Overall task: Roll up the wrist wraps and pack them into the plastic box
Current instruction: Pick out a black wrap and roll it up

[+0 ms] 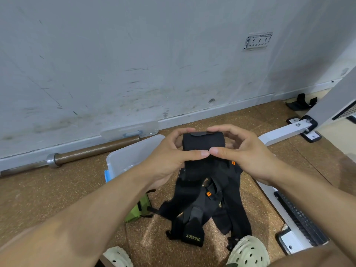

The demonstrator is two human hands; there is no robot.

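While a black wrist wrap (203,143) is held up at the centre of the frame, it is gripped from both sides: the left hand (169,157) is curled round its left end and the right hand (248,151) round its right end, with fingers arched over the top and the two thumbs meeting, tip to tip, on the near face of the roll. Neither hand is open; both are closed on the same wrap. A dark tab, probably the fastening strip, is seen lying across the top of the roll. From beneath the thumbs an unrolled tail appears to hang down towards the heap of loose wraps (208,205) on the brown floor at lower centre, though where that tail ends cannot be told apart from the heap.

The rolling is judged to be partly done. For a good roll, tension should be kept even at both ends so that the edges stay flush and no cone is formed; the tail should be fed in by the thumbs while the fingers turn the roll. The fastening should be pressed down firmly before any release.

The plastic box (134,153) stands just left of centre, behind the left hand, lid off; its contents cannot be made out. A barbell (92,151) lies along the wall at the left.
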